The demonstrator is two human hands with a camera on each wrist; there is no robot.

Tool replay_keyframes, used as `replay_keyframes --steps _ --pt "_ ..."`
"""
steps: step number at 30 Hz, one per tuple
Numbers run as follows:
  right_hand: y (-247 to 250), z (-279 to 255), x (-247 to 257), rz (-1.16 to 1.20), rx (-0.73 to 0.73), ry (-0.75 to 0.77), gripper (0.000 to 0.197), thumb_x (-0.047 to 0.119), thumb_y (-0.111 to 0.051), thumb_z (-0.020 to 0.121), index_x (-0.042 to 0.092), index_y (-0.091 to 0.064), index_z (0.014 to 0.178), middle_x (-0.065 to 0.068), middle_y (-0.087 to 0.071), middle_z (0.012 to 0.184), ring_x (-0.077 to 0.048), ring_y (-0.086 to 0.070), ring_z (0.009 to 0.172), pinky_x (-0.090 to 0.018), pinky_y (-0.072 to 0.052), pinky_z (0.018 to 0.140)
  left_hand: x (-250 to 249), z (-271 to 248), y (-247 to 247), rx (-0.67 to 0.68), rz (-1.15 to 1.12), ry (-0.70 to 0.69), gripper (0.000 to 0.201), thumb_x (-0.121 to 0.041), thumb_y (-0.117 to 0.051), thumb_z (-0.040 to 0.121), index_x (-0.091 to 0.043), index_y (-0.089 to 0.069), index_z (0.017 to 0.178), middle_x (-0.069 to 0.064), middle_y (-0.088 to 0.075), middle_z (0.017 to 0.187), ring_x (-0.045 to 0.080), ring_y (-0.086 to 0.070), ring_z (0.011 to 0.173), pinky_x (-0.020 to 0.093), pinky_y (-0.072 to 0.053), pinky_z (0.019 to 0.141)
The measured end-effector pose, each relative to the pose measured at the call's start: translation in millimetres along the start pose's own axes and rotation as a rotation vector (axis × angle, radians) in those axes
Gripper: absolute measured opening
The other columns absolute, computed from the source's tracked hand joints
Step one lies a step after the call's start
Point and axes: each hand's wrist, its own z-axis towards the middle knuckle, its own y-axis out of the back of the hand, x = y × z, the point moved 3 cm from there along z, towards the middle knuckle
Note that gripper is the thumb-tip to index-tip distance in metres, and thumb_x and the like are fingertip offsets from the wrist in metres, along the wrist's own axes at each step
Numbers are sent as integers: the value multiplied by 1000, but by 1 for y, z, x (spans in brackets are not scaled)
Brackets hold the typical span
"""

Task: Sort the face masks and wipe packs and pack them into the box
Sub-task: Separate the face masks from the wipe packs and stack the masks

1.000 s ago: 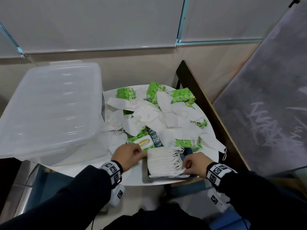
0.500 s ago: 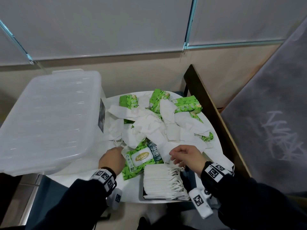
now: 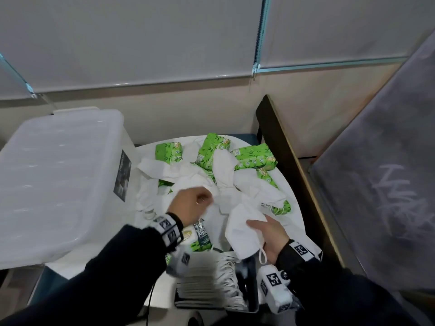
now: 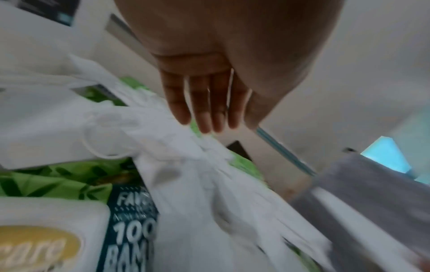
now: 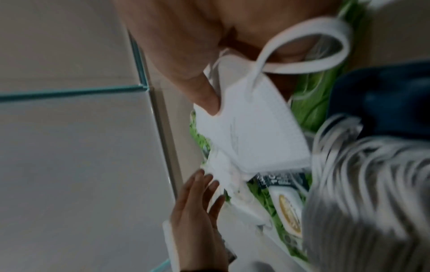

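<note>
Since half a second ago the right hand (image 3: pixel 268 238) has lifted a folded white fabric face mask (image 3: pixel 242 229), pinched, at 5 o'clock of the pile, while the flat-fingered left hand (image 3: pixel 190 205) has advanced onto the loose white masks (image 3: pixel 226 182) at centre.

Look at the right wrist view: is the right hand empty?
No, the right hand pinches a white face mask with its thumb, an ear loop curling over the palm.

Dark sleeves (image 3: pixel 98 278); white wristbands with black square markers (image 3: pixel 168 228); thin ring on left hand (image 3: pixel 191 204)
</note>
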Motion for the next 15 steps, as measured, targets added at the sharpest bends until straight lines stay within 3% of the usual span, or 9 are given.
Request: replay_keyframes --steps 2,5,7,9,12,15 --pt "25 -1 2 24 -45 -21 30 3 -67 92 2 -68 123 -22 -74 113 -43 -70 106 -62 -51 99 30 33 10 -109 110 229 33 -36 -71 91 -22 -66 120 0 -68 113 24 -67 103 34 -52 93" --pt "63 -2 6 65 -125 2 26 15 -69 95 8 -70 120 -18 -76 111 -40 -71 105 -60 -52 99 71 64 22 -73 265 493 76 -52 -72 82 -13 -47 142 15 -51 139 37 -56 124 46 -47 105" --pt "84 -6 9 101 -146 14 30 22 -70 95 10 -69 122 -18 -75 113 -40 -71 106 -63 -50 100 94 73 21 -9 333 586 92 -66 -69 73 -12 -42 142 16 -50 140 39 -51 129 50 -46 105" --pt "99 -10 13 119 -128 6 31 20 -70 94 7 -69 123 -21 -74 115 -42 -70 108 -64 -50 100 99 76 17 13 309 592 99 -69 -70 65 -12 -41 140 15 -57 136 38 -55 126 50 -47 104" --pt "111 -14 22 74 -88 -10 31 3 -71 89 1 -67 120 -24 -73 113 -45 -69 107 -60 -57 89 92 74 16 -86 331 587 87 -47 -81 75 -26 -33 144 10 -66 122 36 -61 118 49 -45 103" --pt "117 -6 30 59 -92 -15 25 -5 -65 90 -6 -67 114 -27 -73 112 -42 -71 99 -48 -64 70 69 63 28 -154 269 550 84 -27 -85 76 -28 -34 142 10 -68 104 36 -65 105 45 -51 92"
